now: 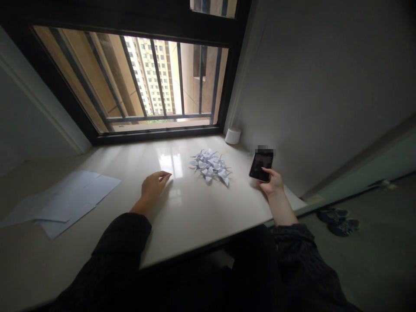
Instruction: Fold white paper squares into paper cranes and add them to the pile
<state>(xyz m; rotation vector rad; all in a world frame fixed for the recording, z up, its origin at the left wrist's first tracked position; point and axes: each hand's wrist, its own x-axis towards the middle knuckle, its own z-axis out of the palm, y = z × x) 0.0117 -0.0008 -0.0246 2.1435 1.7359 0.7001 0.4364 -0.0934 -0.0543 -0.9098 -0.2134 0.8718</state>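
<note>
My right hand (273,181) holds a dark smartphone (261,166) tilted up over the right side of the white sill, its thumb over the screen. Resting on the sill, my left hand (154,185) has its fingers drawn together, with nothing visible in them. Between the two hands, apart from both, lies a heap of folded white paper cranes (210,165), with thin points sticking out all round.
Loose sheets of white paper (78,195) overlap on the left of the sill (195,216). A small white cylinder-like object (232,136) stands in the corner by the barred window (162,82). Shoes (339,221) lie on the floor at right.
</note>
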